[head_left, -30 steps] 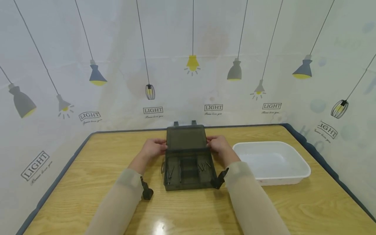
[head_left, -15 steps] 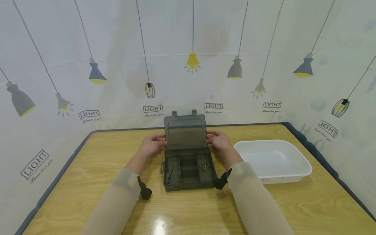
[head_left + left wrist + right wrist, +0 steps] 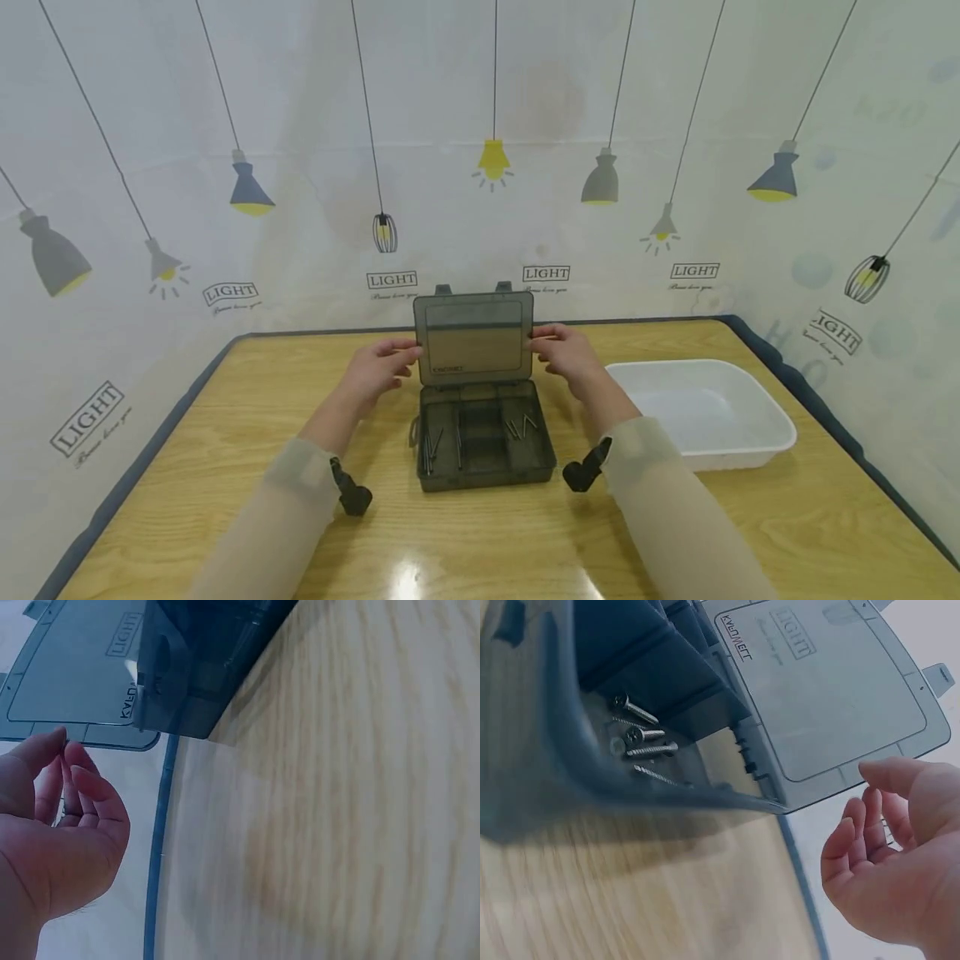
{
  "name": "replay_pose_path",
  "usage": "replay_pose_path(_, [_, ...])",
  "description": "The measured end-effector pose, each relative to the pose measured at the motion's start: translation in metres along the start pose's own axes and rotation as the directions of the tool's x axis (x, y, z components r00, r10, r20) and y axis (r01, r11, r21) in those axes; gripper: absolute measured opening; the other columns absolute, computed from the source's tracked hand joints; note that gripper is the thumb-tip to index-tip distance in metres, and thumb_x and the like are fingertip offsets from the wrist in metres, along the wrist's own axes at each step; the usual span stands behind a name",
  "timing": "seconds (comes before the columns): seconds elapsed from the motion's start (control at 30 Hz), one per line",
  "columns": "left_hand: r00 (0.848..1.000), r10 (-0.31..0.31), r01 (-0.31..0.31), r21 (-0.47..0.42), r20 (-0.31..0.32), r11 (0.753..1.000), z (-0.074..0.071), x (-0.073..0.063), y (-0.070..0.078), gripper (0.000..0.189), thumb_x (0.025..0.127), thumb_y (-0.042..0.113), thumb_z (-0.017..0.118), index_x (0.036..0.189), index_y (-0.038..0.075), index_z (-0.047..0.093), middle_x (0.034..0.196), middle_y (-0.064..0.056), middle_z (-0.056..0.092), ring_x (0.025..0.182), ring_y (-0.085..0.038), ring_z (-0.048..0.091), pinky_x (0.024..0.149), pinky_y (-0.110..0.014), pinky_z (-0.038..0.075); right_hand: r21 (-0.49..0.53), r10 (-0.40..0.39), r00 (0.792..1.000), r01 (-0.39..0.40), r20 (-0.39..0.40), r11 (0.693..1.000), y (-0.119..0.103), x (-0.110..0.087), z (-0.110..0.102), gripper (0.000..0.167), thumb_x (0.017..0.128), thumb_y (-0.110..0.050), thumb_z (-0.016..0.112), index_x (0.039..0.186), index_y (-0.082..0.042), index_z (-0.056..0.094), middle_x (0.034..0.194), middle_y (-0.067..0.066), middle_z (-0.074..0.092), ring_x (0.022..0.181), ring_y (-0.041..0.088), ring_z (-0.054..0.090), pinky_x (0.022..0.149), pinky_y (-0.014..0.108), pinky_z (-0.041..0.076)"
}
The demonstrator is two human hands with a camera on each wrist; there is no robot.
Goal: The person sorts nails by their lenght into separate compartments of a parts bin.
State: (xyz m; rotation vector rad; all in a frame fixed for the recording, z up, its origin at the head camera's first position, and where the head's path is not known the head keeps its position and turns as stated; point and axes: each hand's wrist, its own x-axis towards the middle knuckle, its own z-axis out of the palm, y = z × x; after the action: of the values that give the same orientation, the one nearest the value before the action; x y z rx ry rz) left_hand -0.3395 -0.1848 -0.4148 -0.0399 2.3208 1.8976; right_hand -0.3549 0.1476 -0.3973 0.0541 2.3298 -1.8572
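A dark translucent compartment box (image 3: 486, 477) stands on the table, its hinged lid (image 3: 474, 340) raised nearly upright at the back. My left hand (image 3: 372, 371) pinches the lid's left edge between thumb and forefinger, the other fingers loosely bent. On the opposite edge, my right hand (image 3: 572, 360) holds the lid with its thumb on the near face and fingers around behind. Several screws (image 3: 649, 746) lie loose in the box's right compartment. More long, thin metal pieces (image 3: 431, 450) lie in the left compartments. Two latch tabs (image 3: 504, 287) stick up from the lid's far edge.
To the right of the box is a white plastic tray (image 3: 701, 458), close beside my right forearm. The wooden table (image 3: 465, 542) ends at a dark edge, where a white wall sheet (image 3: 480, 225) printed with lamps rises behind the lid.
The lid has swung up from leaning far back to nearly upright. Both hands have come up with it, and the forearms have spread slightly apart. The box base and the tray have stayed put.
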Motion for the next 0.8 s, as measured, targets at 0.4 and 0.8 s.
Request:
replay_pose_path(0.4, [0.977,0.072,-0.087,0.066,0.203,0.994,-0.014,-0.035,0.01,0.045,0.112,0.031,0.067,0.147,0.003,0.065,0.131,-0.015,0.078,0.106,-0.017,0.079,0.088,-0.038,0.063,-0.043,-0.027,0.97,0.039,0.241,0.998,-0.013,-0.039,-0.032,0.03,0.111,-0.023,0.063,0.132,-0.001,0.063,0.122,0.006,0.07,0.095,0.016,0.067,0.079,0.029,0.059])
replay_pose_path(0.8, [0.945,0.042,-0.079,0.103,0.324,0.991,-0.017,-0.085,0.011,0.053,0.109,0.026,0.071,0.158,0.009,0.06,0.146,-0.019,0.071,0.11,-0.017,0.076,0.083,-0.031,0.061,-0.062,-0.006,0.936,0.03,0.353,0.998,0.0,-0.091,-0.045,0.047,0.111,-0.017,0.062,0.156,-0.003,0.057,0.114,0.006,0.065,0.094,0.019,0.06,0.074,0.027,0.052])
